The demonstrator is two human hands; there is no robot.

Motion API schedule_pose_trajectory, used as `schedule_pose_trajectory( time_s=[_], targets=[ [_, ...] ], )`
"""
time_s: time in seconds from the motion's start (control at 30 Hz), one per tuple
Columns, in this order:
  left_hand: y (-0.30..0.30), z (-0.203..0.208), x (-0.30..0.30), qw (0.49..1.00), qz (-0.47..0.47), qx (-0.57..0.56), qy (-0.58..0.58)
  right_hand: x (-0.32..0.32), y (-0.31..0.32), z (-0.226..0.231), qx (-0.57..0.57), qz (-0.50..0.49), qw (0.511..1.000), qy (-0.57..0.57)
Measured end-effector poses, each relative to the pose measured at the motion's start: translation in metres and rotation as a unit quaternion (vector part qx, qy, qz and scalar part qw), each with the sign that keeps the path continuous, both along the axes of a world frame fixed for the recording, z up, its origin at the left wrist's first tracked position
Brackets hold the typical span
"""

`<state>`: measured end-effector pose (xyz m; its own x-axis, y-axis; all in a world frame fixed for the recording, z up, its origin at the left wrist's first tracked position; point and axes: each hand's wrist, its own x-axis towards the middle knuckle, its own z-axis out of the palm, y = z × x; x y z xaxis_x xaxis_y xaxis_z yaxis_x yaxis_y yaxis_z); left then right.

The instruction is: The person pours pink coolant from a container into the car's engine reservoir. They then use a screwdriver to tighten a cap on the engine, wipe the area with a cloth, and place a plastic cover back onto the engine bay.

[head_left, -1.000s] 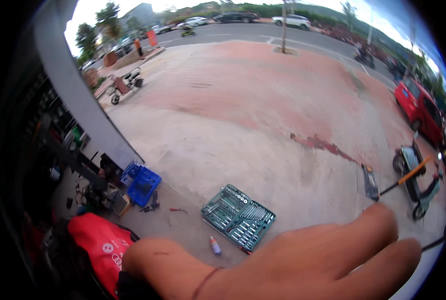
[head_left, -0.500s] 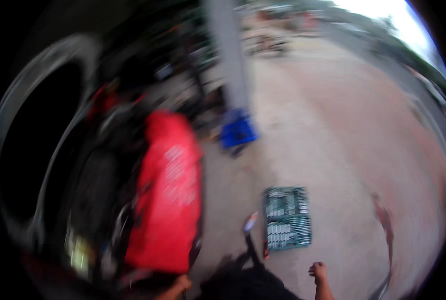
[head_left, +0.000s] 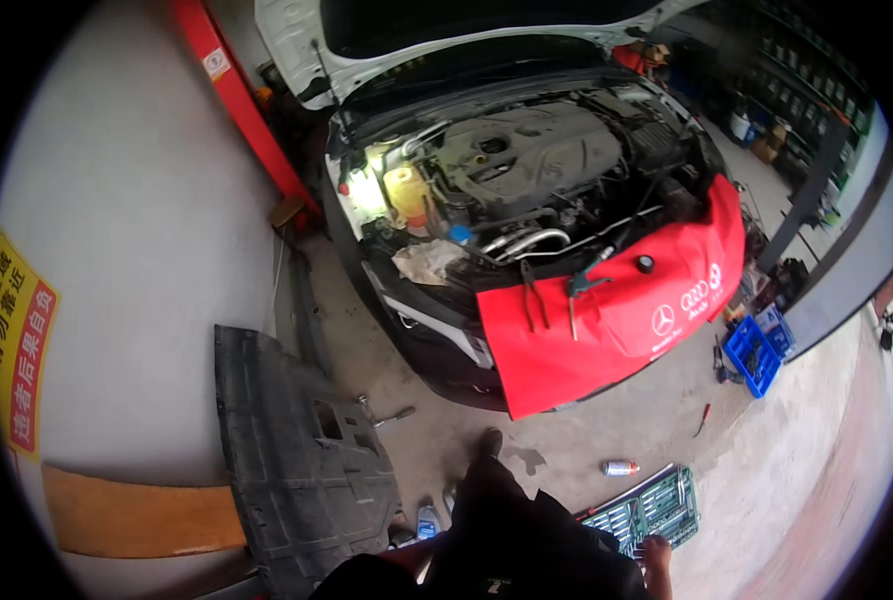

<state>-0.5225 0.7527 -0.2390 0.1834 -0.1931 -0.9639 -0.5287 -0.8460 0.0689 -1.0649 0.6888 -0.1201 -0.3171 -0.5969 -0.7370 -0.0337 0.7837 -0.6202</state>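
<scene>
My right hand [head_left: 657, 550] hangs low at the front edge of an open green tool case [head_left: 683, 500] on the floor, which is filled with sockets and wrenches. Its fingers are too indistinct to show whether they hold anything. Of my left arm, only a bit of forearm [head_left: 414, 554] shows at the lower edge; that hand is hidden. Ahead stands a car with its hood up and its engine [head_left: 532, 155] exposed. Over its front lies a red fender cover [head_left: 607, 330], bearing pliers [head_left: 534, 298], an air blow gun [head_left: 585, 285] and a small black cap [head_left: 645, 264].
A dark undertray panel [head_left: 297, 450] leans at the left, with a ratchet [head_left: 392, 416] beside it. On the floor are a spray can [head_left: 621, 468], a blue bottle [head_left: 428, 522] and a blue crate [head_left: 753, 357]. A red lift post [head_left: 247, 110] stands by the wall.
My view has swung left from the blurred open yard toward the car's front. The tool case now sits lower in view, close to my right hand. My left hand has gone out of sight.
</scene>
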Motion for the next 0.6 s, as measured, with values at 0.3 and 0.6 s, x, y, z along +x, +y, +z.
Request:
schedule_pose_trajectory(
  time_s=[0.3, 0.6],
  targets=[
    [-0.22, 0.029, 0.049, 0.951, -0.084, -0.277, -0.107, 0.044, -0.026, -0.014, 0.085, -0.071, 0.993, 0.027],
    [-0.274, -0.022, 0.072, 0.949, -0.278, -0.147, -0.02, 0.159, 0.049, 0.037, 0.112, -0.154, 0.978, 0.083]
  ],
)
